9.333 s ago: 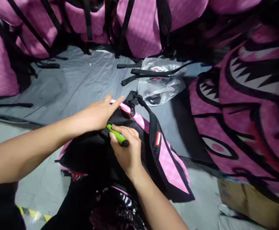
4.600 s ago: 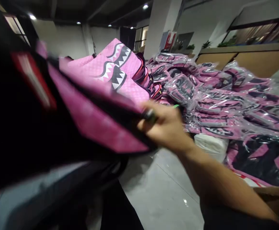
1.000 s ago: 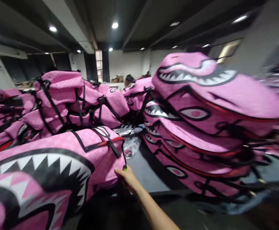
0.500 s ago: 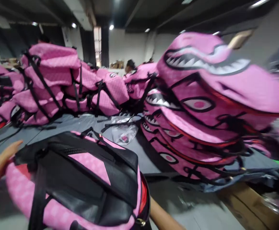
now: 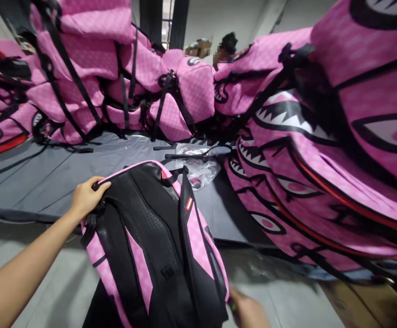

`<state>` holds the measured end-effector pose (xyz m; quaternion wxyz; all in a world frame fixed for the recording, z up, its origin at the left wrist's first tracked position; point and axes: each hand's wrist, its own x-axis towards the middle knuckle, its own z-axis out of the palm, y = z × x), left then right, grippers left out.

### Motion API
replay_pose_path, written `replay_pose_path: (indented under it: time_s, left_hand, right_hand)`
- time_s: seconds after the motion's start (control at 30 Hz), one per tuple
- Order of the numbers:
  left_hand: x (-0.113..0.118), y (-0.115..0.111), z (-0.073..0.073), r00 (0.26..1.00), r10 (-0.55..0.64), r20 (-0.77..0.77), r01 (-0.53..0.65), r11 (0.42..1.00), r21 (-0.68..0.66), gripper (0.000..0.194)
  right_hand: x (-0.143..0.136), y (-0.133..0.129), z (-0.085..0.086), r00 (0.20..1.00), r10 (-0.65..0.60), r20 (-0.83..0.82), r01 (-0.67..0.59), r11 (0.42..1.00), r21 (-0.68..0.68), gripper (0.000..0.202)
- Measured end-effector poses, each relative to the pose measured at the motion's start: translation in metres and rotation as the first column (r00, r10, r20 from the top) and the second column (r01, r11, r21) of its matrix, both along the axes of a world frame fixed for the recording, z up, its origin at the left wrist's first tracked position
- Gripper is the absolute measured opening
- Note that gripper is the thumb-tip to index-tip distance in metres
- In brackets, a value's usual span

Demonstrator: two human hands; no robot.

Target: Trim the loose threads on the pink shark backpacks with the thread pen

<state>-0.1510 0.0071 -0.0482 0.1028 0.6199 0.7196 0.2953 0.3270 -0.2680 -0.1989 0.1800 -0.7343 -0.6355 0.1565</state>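
Note:
A pink and black backpack [image 5: 164, 214] hangs in front of me over the table's near edge. Its black padded back and shoulder straps face me. At its upper left edge my left hand [image 5: 88, 196] is closed, thumb on top, pinching the pink-trimmed rim. My right hand [image 5: 249, 312] is blurred beside the lower right side of the backpack. Its fingers look curled round something small and dark with a greenish spot, too smeared to name. Whether that hand touches the backpack, I cannot tell.
A grey-covered table [image 5: 58, 177] runs across. Along its back, pink backpacks [image 5: 89, 59] are heaped with straps dangling. Stacked shark-face backpacks [image 5: 307, 173] rise at the right. A clear plastic bag [image 5: 201, 175] lies mid-table. Behind is a person [image 5: 227, 45]; a cardboard box [image 5: 362, 303] stands lower right.
The backpack has turned from lying sideways to more upright. My left hand now grips its upper edge, and my right hand has come into sight at lower right. The view has tilted down.

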Motion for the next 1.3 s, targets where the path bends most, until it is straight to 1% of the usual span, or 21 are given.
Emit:
replay_pose_path:
  time_s: [0.07, 0.13, 0.17, 0.2, 0.23, 0.27, 0.3, 0.37, 0.43, 0.5, 0.57, 0.63, 0.67, 0.73, 0.77, 0.8, 0.87, 0.97, 1.07, 1.2, 1.3]
  left_hand:
    - [0.018, 0.002, -0.002, 0.999, -0.008, -0.032, 0.009, 1.0, 0.021, 0.055]
    - [0.038, 0.006, 0.002, 0.998, -0.034, -0.053, 0.037, 0.998, 0.046, 0.053]
    - [0.048, 0.008, 0.005, 0.997, -0.052, -0.06, 0.056, 0.996, 0.066, 0.051]
    - [0.058, 0.009, 0.009, 0.995, -0.073, -0.067, 0.079, 0.993, 0.091, 0.049]
    - [0.067, 0.01, 0.012, 0.993, -0.095, -0.074, 0.103, 0.987, 0.123, 0.047]
    - [0.073, 0.01, 0.014, 0.99, -0.119, -0.08, 0.13, 0.979, 0.158, 0.046]
    - [0.076, 0.008, 0.015, 0.987, -0.14, -0.082, 0.154, 0.969, 0.191, 0.045]
    - [0.069, 0.004, 0.013, 0.984, -0.162, -0.069, 0.173, 0.96, 0.221, 0.044]
    - [0.053, 0.001, 0.013, 0.982, -0.177, -0.059, 0.185, 0.963, 0.194, 0.043]
    - [0.04, 0.0, 0.02, 0.963, -0.244, -0.111, 0.262, 0.945, 0.193, 0.044]
    - [0.048, -0.001, 0.034, 0.918, -0.336, -0.212, 0.384, 0.888, 0.254, 0.048]
    - [0.084, -0.004, 0.045, 0.827, -0.449, -0.339, 0.547, 0.783, 0.296, 0.048]
    - [0.109, -0.007, 0.046, 0.74, -0.535, -0.408, 0.657, 0.705, 0.268, 0.043]
    - [0.165, -0.011, 0.037, 0.451, -0.714, -0.536, 0.867, 0.493, 0.072, 0.034]
    - [0.191, -0.012, 0.028, 0.358, -0.742, -0.567, 0.903, 0.43, 0.008, 0.028]
    - [0.213, -0.012, 0.017, 0.306, -0.746, -0.592, 0.912, 0.407, -0.041, 0.024]
    - [0.243, -0.008, -0.003, 0.275, -0.722, -0.634, 0.903, 0.421, -0.087, 0.03]
    - [0.254, 0.003, -0.017, 0.217, -0.713, -0.667, 0.899, 0.412, -0.149, 0.042]
    - [0.238, 0.021, -0.007, 0.137, -0.724, -0.676, 0.897, 0.38, -0.225, 0.044]
    - [0.203, 0.047, 0.021, 0.157, -0.639, -0.753, 0.844, 0.483, -0.234, 0.063]
    - [0.191, 0.047, 0.028, 0.207, -0.573, -0.793, 0.829, 0.533, -0.169, 0.067]
  right_hand:
    - [0.009, -0.008, 0.04, 0.985, -0.129, 0.116, 0.108, 0.979, 0.172, 0.036]
    - [-0.014, 0.004, 0.093, 0.982, -0.145, 0.124, 0.074, 0.888, 0.453, 0.029]
    - [-0.034, 0.017, 0.119, 0.994, -0.062, 0.094, -0.003, 0.822, 0.57, 0.025]
    - [-0.059, 0.034, 0.142, 0.994, 0.089, 0.058, -0.105, 0.76, 0.641, 0.028]
    - [-0.083, 0.052, 0.158, 0.972, 0.234, 0.035, -0.195, 0.708, 0.679, 0.04]
    - [-0.106, 0.07, 0.166, 0.948, 0.318, -0.025, -0.224, 0.718, 0.66, 0.051]
    - [-0.124, 0.085, 0.167, 0.921, 0.372, -0.121, -0.231, 0.766, 0.599, 0.058]
    - [-0.14, 0.103, 0.149, 0.833, 0.348, -0.429, -0.156, 0.893, 0.422, 0.061]
    - [-0.132, 0.106, 0.116, 0.765, 0.267, -0.586, -0.039, 0.928, 0.371, 0.054]
    - [-0.111, 0.098, 0.085, 0.84, 0.203, -0.503, 0.076, 0.874, 0.481, 0.045]
    - [-0.093, 0.091, 0.066, 0.925, 0.07, -0.375, 0.18, 0.787, 0.59, 0.039]
    - [-0.086, 0.093, 0.06, 0.937, -0.035, -0.347, 0.258, 0.741, 0.62, 0.04]
    - [-0.088, 0.097, 0.06, 0.934, -0.049, -0.354, 0.274, 0.735, 0.62, 0.04]
    - [-0.096, 0.11, 0.06, 0.946, -0.02, -0.323, 0.234, 0.734, 0.638, 0.04]
    - [-0.1, 0.116, 0.059, 0.956, 0.001, -0.292, 0.199, 0.728, 0.656, 0.039]
    - [-0.104, 0.121, 0.056, 0.968, 0.022, -0.251, 0.161, 0.713, 0.682, 0.038]
    - [-0.107, 0.126, 0.047, 0.983, 0.06, -0.173, 0.088, 0.673, 0.734, 0.039]
    - [-0.103, 0.123, 0.03, 0.987, 0.092, -0.135, 0.048, 0.625, 0.779, 0.043]
    - [-0.096, 0.119, 0.016, 0.983, 0.11, -0.148, 0.05, 0.617, 0.786, 0.046]
    - [-0.091, 0.113, 0.005, 0.973, 0.161, -0.166, 0.031, 0.621, 0.783, 0.045]
    - [-0.091, 0.109, 0.013, 0.959, 0.14, -0.247, 0.106, 0.632, 0.768, 0.04]
